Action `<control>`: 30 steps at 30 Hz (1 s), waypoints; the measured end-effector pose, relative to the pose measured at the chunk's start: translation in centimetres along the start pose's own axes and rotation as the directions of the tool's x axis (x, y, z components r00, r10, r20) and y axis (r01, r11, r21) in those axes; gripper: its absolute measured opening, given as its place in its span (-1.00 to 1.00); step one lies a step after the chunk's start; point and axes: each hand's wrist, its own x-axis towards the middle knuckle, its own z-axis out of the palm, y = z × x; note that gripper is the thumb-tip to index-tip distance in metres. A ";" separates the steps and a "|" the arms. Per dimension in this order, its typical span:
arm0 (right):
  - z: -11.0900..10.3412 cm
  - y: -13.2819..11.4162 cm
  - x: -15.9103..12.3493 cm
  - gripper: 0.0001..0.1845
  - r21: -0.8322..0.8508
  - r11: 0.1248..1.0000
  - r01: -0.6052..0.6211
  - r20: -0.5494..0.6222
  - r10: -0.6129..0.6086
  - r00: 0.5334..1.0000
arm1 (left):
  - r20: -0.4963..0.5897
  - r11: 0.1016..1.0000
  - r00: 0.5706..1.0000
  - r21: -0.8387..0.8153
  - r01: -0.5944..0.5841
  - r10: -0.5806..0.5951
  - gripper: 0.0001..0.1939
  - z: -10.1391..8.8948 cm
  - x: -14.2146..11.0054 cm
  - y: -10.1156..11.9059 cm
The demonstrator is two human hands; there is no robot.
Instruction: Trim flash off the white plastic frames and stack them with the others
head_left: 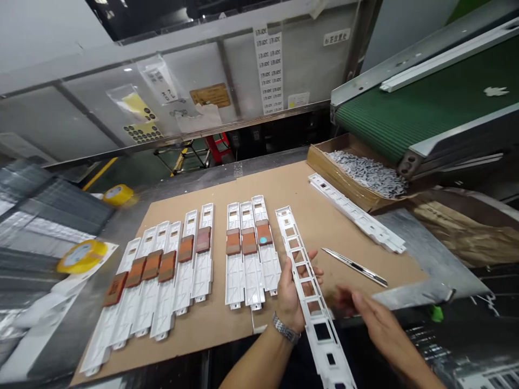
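Observation:
My left hand point(292, 286) grips a long white plastic frame strip point(305, 270) with square windows, holding it near its middle above the cardboard sheet point(320, 216). My right hand point(367, 310), blurred, hovers just to the right of the strip with fingers spread and nothing in it. Left of the strip lie three white strips point(251, 254) with brown pads stuck on, one pad carrying a blue dot. Further left is a fanned row of several more padded white strips point(162, 275). Metal tweezers point(354, 266) rest on the cardboard to the right.
A stack of bare white strips point(357, 213) lies at the right by a cardboard box point(336, 173) of small grey parts. A green conveyor belt point(425, 102) runs above it. Yellow tape rolls point(81, 255) sit at the left near dark trays point(48, 205).

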 end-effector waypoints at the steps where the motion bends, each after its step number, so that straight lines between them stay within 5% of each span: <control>1: 0.4 -0.8 -1.8 -0.47 0.109 0.992 -0.055 0.060 0.049 0.997 | 0.004 1.000 1.000 0.017 0.011 -0.011 -0.42 0.3 0.0 -0.4; 2: 0.8 -1.5 -3.4 -0.41 0.257 0.956 -0.139 0.117 0.112 0.987 | 0.007 0.999 1.000 0.037 0.023 -0.023 -0.42 0.6 0.0 -0.8; 3: 1.2 -2.1 -4.8 -0.37 0.478 0.832 -0.282 0.207 0.205 0.957 | 0.009 0.998 0.999 0.058 0.032 -0.033 -0.41 1.0 -0.1 -1.3; 5: 1.7 -3.1 -6.8 -0.35 0.738 0.493 -0.460 0.363 0.284 0.887 | 0.009 0.994 0.999 0.100 0.041 -0.042 -0.42 1.8 -0.2 -2.4; 6: 1.7 -3.4 -7.5 -0.35 0.798 0.343 -0.496 0.412 0.290 0.864 | 0.010 0.991 0.999 0.121 0.052 -0.053 -0.42 2.2 -0.4 -3.0; 8: 1.2 -3.6 -8.1 -0.39 0.842 0.209 -0.497 0.431 0.292 0.854 | 0.010 0.985 0.998 0.161 0.065 -0.068 -0.42 2.9 -0.7 -4.0; 16: -0.1 -3.7 -8.8 -0.50 0.882 0.116 -0.456 0.405 0.308 0.861 | -0.010 0.963 1.000 0.268 -0.023 0.027 -0.42 4.2 -1.5 -6.0; 24: 1.9 -1.4 -8.9 -0.62 0.840 0.013 -0.543 0.506 0.346 0.790 | -0.029 0.921 0.983 0.354 -0.161 0.183 -0.64 3.9 -1.6 -6.7; 30: 2.3 -1.4 -9.7 -0.48 0.885 0.150 -0.440 0.375 0.330 0.866 | 0.089 0.909 0.992 0.400 -0.117 0.089 -0.68 3.9 -1.9 -6.7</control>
